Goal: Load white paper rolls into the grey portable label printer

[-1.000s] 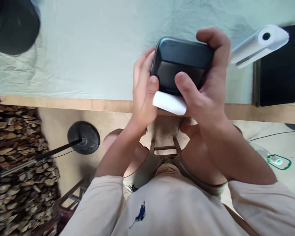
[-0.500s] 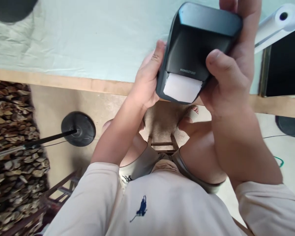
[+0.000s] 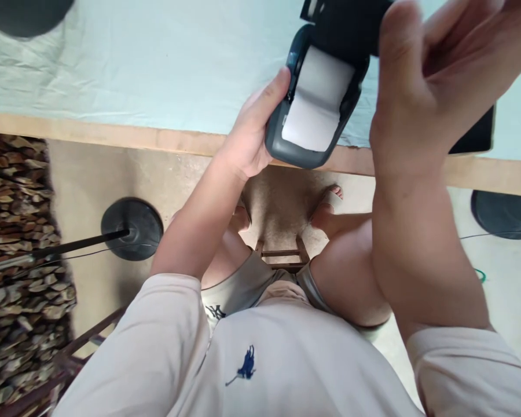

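Note:
A small dark grey label printer (image 3: 286, 147) is held up over the table's front edge, its lid (image 3: 342, 23) swung open and a white paper roll (image 3: 315, 101) showing inside. My left hand (image 3: 252, 130) grips the printer's body from the left side, thumb on its edge. My right hand (image 3: 421, 81) is raised close to the camera, its thumb and fingers on the open lid at the top. The lid's far end runs out of view.
The table (image 3: 113, 139) has a pale green cloth and a wooden front edge. A dark flat device (image 3: 477, 136) lies at the right behind my right hand. Round black stand bases (image 3: 132, 227) sit on the floor left and right. A stacked-wood surface fills the left.
The printer went from shut with a paper strip sticking out to lid open with the roll exposed. Both hands lifted it toward the camera. The loose white roll at right left view.

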`<action>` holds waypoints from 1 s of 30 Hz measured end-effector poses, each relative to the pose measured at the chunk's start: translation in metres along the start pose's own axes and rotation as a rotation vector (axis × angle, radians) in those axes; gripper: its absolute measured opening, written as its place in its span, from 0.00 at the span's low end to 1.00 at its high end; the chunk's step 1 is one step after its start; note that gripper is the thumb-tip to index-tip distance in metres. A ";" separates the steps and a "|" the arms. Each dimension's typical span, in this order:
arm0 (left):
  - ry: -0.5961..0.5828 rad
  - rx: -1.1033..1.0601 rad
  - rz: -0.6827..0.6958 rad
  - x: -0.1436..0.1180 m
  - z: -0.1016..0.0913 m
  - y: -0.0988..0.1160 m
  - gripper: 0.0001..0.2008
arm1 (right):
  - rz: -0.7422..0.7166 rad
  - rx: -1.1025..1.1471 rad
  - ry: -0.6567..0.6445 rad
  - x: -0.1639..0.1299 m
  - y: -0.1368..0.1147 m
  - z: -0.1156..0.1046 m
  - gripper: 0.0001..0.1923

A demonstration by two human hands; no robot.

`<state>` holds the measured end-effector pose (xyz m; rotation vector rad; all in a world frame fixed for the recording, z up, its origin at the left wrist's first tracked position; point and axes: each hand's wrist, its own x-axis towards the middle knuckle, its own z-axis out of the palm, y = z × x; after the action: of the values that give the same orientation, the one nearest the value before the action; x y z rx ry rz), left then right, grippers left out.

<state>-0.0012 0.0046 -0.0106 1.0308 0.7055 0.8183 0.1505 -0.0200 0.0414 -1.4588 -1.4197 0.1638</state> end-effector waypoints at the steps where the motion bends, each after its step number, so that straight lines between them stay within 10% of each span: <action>1: -0.025 0.011 0.023 0.000 0.001 -0.001 0.23 | 0.028 0.060 0.032 0.002 -0.002 0.001 0.17; 8: -0.074 -0.035 0.094 -0.001 0.002 -0.005 0.19 | -0.195 -0.248 -0.408 0.007 -0.012 -0.008 0.11; 12: -0.041 -0.025 0.114 -0.004 0.005 -0.005 0.13 | -0.086 -0.543 -0.673 0.005 -0.010 -0.014 0.17; 20: -0.028 -0.023 0.122 -0.009 0.014 0.002 0.08 | -0.033 -0.378 -0.617 0.000 -0.007 -0.019 0.20; 26: 0.070 -0.118 0.098 -0.004 0.005 -0.004 0.15 | 0.527 0.282 -0.450 0.001 0.009 -0.026 0.20; 30: 0.152 -0.066 0.046 0.000 0.001 -0.004 0.24 | 0.521 0.399 -0.491 -0.005 0.032 -0.013 0.24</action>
<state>0.0004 0.0036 -0.0137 0.9346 0.7812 0.9612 0.1787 -0.0231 0.0220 -1.4696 -1.2447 1.1320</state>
